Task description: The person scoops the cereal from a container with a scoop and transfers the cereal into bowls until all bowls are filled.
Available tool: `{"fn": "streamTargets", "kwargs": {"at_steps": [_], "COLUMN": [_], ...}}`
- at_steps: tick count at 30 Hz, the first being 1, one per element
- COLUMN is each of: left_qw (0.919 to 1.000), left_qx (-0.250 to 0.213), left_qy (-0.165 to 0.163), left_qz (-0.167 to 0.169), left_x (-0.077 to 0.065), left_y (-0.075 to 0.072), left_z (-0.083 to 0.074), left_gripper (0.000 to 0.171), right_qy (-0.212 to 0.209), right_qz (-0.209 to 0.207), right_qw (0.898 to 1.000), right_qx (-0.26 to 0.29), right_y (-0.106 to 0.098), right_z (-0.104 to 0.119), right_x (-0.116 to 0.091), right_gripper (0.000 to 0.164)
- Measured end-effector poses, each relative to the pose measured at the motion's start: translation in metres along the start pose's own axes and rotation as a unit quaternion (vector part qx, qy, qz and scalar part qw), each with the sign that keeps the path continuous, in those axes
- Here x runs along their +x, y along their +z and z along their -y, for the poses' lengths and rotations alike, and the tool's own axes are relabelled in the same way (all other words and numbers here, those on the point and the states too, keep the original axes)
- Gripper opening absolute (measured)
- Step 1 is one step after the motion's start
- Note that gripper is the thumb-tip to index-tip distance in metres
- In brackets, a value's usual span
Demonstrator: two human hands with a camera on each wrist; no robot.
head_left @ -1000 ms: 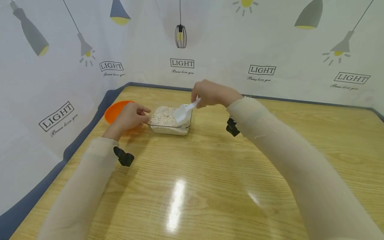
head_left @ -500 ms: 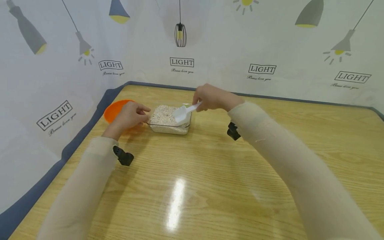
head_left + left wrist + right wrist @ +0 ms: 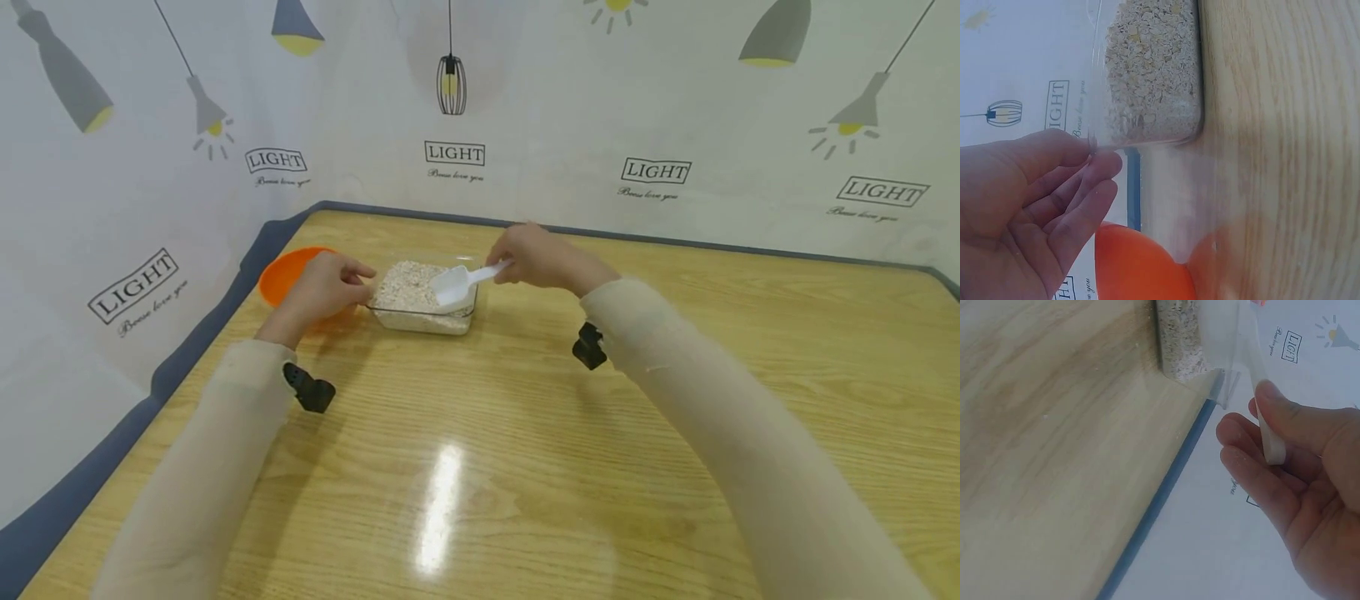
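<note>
A clear rectangular container holds rolled oats and stands on the table. At its left end my left hand pinches the rim between thumb and fingers, as the left wrist view shows. My right hand pinches the handle of a white scoop by its end. The scoop's bowl lies over the oats at the container's right side, its handle sloping up across the rim. Whether oats are in the bowl I cannot tell. Behind my left hand sits an orange bowl, partly hidden by that hand.
The wooden table has a blue edge along its back and left sides. Close behind it hangs a white wall covering printed with lamps. A black wrist camera sits on each sleeve.
My right hand has lowered and moved slightly right, and the scoop's handle lies flatter. My left hand stays at the container's rim.
</note>
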State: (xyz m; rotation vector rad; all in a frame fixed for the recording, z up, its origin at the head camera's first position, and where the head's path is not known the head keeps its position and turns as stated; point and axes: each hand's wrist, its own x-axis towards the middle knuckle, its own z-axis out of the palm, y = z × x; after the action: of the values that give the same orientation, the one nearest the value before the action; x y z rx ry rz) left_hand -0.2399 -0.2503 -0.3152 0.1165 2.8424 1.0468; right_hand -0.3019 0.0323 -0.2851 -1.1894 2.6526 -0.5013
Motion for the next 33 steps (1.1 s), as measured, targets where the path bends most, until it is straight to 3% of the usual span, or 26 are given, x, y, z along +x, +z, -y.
{"fn": "streamTargets", "kwargs": {"at_steps": [15,33], "left_qw": [1.0,0.9999], "left_qx": [0.003,-0.002], "left_qy": [-0.007,-0.01], "left_qz": [-0.005,-0.011], "left_x": [0.001,0.002], "left_y": [-0.001,0.001], "left_z": [0.001,0.003], "left_gripper": [0.034,0.034], "right_qy": [-0.015,-0.015], "right_qz": [-0.017,-0.049], "right_qw": [0.998,0.997], "right_qx": [0.05,0.063], "right_y": [0.017,0.032], "right_z": [-0.008,-0.009], "right_x": [-0.001,-0.002], "right_gripper": [0.019,0.022]}}
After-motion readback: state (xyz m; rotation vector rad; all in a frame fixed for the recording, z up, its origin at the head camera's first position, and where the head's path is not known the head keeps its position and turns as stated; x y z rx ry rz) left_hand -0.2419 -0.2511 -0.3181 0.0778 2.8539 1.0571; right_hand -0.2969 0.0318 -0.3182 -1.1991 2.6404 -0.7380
